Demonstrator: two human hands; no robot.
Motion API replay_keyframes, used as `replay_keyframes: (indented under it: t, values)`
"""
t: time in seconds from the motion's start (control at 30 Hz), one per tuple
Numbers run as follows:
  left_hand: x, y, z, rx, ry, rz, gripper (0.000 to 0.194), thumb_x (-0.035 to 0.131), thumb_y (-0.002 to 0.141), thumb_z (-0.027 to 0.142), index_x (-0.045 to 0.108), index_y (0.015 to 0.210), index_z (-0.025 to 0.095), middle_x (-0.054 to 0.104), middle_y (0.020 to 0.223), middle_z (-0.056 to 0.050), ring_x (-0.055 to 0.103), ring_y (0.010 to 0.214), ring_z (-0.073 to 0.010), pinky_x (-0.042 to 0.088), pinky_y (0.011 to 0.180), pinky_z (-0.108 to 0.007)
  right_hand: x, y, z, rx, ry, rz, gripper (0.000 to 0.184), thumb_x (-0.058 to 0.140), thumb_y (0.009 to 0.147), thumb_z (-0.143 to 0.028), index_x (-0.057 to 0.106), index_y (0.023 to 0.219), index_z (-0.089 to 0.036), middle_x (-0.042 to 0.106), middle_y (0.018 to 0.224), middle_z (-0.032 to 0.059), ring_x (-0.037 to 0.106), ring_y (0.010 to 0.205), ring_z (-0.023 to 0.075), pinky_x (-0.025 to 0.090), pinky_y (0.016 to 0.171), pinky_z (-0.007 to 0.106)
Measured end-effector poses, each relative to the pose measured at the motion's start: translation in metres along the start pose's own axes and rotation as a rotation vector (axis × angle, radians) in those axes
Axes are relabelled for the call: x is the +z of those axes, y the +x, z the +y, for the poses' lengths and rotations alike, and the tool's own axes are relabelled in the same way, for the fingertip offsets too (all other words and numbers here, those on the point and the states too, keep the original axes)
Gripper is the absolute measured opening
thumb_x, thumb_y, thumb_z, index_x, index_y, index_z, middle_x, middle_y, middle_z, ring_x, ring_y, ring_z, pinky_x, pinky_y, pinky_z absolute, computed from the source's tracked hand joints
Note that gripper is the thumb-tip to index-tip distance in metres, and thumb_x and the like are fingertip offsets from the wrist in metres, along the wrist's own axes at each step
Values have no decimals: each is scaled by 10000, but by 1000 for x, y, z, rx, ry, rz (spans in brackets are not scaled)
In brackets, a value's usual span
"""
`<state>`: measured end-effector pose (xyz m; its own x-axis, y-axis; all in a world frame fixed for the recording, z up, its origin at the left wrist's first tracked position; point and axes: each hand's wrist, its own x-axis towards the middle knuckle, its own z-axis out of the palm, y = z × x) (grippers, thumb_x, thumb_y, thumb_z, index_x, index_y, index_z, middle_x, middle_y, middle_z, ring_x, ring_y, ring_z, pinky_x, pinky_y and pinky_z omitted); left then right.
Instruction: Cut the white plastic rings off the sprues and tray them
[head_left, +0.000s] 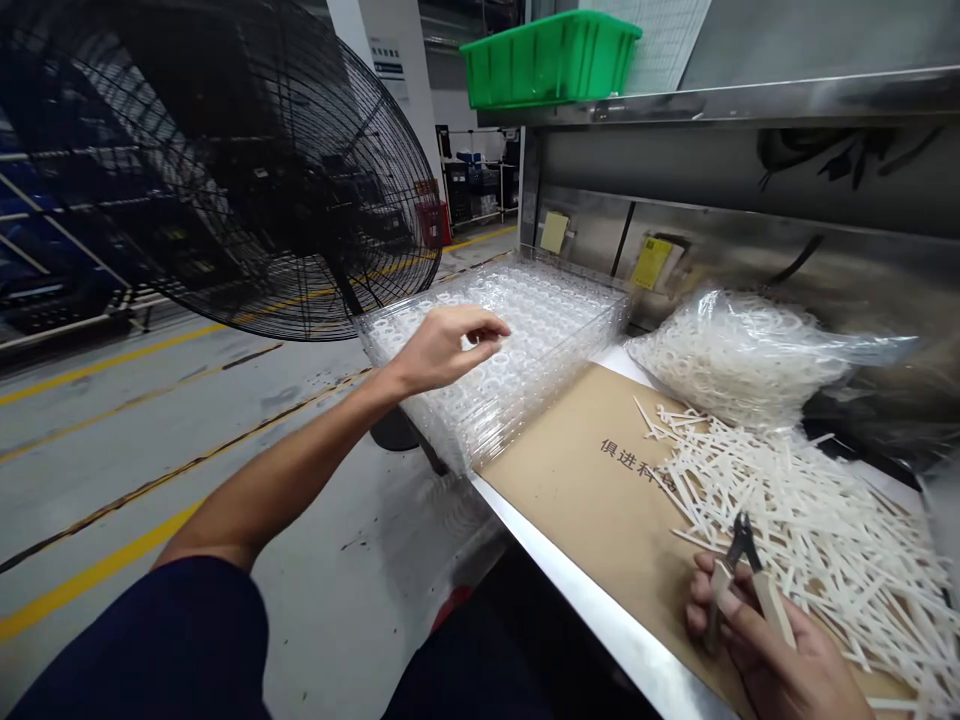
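My left hand [456,345] reaches out over a stack of clear plastic trays [491,440] whose top one has rows of round pockets. Its thumb and forefinger are curled together in a pinch, and whatever is between the tips is too small to make out. Low on the right, my right hand [787,640] is wrapped around the pale handles of a pair of side cutters [742,550], jaws pointing up and away. Just beyond the cutters lies a loose pile of thin white plastic sticks [795,510].
Brown cardboard [577,450] with printed characters covers the bench. A clear bag [742,350] full of white plastic parts sits behind the pile. A large black fan [300,190] stands at left. Overhead, a green bin [551,60] rests on a metal shelf [675,105].
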<state>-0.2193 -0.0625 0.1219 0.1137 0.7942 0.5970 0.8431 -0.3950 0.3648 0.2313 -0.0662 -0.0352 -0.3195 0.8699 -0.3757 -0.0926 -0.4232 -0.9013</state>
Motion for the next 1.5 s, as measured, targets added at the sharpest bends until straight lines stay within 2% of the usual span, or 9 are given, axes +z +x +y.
replay_keyframes:
  t: [0.13,0.27,0.43,0.57,0.73,0.9,1.03,1.27,1.5]
  values:
    - [26,26,-10,76,130,-314,218,614,915,120,786,1044,154,792,981,-72,716,869,-176,528,834,-311,3,0,-4,-1,-7,21,571,938,652,-468,767,1099,-157,743,938,124,700,774,263,602,656,342]
    - [32,32,-13,48,179,-446,259,594,914,129,799,1066,173,801,1053,-92,736,927,-201,539,866,-331,4,-2,-5,-56,-22,-33,485,876,769,-459,740,1140,-178,732,959,89,695,789,222,586,705,312]
    - [14,27,1,41,225,-317,315,577,970,221,749,1232,188,800,1078,-81,736,956,-206,548,894,-342,8,-5,-2,-178,-196,-116,417,749,904,-492,691,1172,-178,722,965,79,698,797,216,586,766,335]
    - [18,4,51,160,171,-51,280,678,941,243,758,1209,255,795,1041,-39,725,923,-212,547,874,-334,17,-14,1,-441,-539,-138,312,634,985,-400,660,1206,-182,728,995,98,715,880,244,595,815,371]
    - [76,-26,104,204,-113,-136,273,686,946,183,736,1211,226,785,1062,-43,735,924,-186,557,857,-309,24,-17,-2,-938,-920,-283,385,533,872,-113,542,1249,-193,710,1012,106,687,865,228,584,777,342]
    - [170,-13,119,222,-253,-421,241,597,1000,203,725,1203,180,745,1046,-81,705,944,-188,552,858,-318,23,-14,2,-1067,-1056,-384,444,538,760,-154,528,1203,-183,685,955,105,634,816,252,558,739,367]
    - [218,8,121,246,-176,-550,283,594,986,227,709,1239,174,699,1086,-103,678,1001,-225,547,909,-359,24,-15,2,-1107,-1140,-430,490,525,702,-145,548,1191,-160,669,963,117,610,836,263,539,748,377]
    - [239,13,119,237,-109,-663,186,587,968,237,714,1095,188,671,1072,-93,650,1013,-239,524,907,-361,23,-18,-6,-1131,-1304,-441,425,564,746,-180,613,1161,-106,671,960,119,608,834,261,511,740,364]
    - [248,31,121,57,-80,-493,257,568,983,364,716,1062,169,733,913,-74,650,823,-214,457,756,-320,21,-15,-5,-1123,-1290,-426,403,549,766,-188,622,1155,-110,680,962,116,601,826,257,503,728,356]
